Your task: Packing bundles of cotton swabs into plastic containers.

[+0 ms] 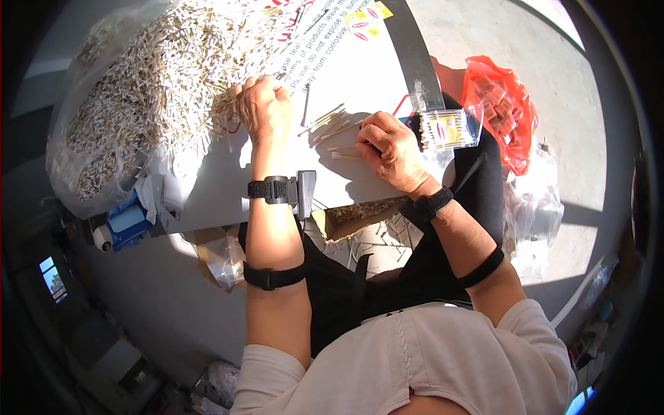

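A large heap of cotton swabs [187,62] spreads over the far left of the white printed board [346,76]. At the heap's right edge is my left hand [265,108], its fingers curled down; their tips are partly hidden. My right hand [391,149] is closed in a pinch over the board, and whatever it pinches is hidden. Just left of it lie several loose cotton swabs [325,119]. Beside its knuckles, at the board's right edge, rests a clear packet of cotton swabs [443,130] with a yellow card inside.
Small yellow labels [366,22] lie at the board's far end. A red plastic bag [508,111] of packets stands at right, with a clear bag [532,207] nearer. Below the table's near edge is a cardboard box [346,225]. A blue package [126,220] sits at left.
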`<state>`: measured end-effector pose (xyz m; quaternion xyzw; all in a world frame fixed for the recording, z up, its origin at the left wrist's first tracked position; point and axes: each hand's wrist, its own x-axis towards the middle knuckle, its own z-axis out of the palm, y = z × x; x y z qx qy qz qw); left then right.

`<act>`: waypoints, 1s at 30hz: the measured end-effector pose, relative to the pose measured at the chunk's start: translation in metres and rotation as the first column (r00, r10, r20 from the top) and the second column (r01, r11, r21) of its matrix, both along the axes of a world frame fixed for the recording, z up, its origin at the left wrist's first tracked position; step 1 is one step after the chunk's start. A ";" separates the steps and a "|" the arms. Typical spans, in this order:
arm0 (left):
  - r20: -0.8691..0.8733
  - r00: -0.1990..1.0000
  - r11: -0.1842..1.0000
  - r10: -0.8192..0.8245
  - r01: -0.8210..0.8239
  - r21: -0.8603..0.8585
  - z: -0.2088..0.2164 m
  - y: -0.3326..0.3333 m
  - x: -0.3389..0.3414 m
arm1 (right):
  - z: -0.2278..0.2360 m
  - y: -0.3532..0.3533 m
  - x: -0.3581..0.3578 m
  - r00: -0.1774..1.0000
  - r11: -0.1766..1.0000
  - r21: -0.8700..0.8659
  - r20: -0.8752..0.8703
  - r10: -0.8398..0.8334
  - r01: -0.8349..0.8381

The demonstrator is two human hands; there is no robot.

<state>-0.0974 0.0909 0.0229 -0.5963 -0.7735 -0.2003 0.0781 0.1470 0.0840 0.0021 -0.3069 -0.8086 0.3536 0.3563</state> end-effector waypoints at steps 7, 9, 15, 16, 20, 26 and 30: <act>0.409 0.911 0.979 0.054 0.033 -0.201 0.000 -0.016 0.021 | 0.002 0.000 0.000 1.000 1.000 0.011 0.000 0.005 -0.005; 0.209 0.973 0.974 0.102 -0.055 -0.219 0.003 -0.019 0.034 | 0.003 0.000 0.001 1.000 1.000 0.007 0.004 0.002 -0.002; 0.233 0.972 0.986 -0.004 0.042 -0.160 0.002 -0.019 0.051 | 0.000 0.000 0.003 1.000 1.000 -0.021 -0.013 0.000 -0.001; 0.281 0.957 0.981 -0.076 0.121 -0.148 0.004 -0.018 0.054 | -0.002 0.001 0.004 0.999 0.999 -0.034 -0.034 -0.003 0.002; 0.519 0.846 0.969 -0.121 0.214 -0.123 0.003 -0.019 0.049 | -0.001 -0.003 0.003 0.975 0.968 -0.247 -0.201 -0.094 0.043; 0.370 0.925 0.972 -0.083 0.158 -0.176 0.003 -0.010 0.040 | -0.003 -0.002 0.005 0.977 0.978 -0.204 -0.200 -0.074 0.032; 0.224 0.964 0.986 -0.142 0.157 -0.052 0.001 -0.011 0.048 | -0.003 -0.002 0.004 0.963 0.968 -0.235 -0.229 -0.139 0.084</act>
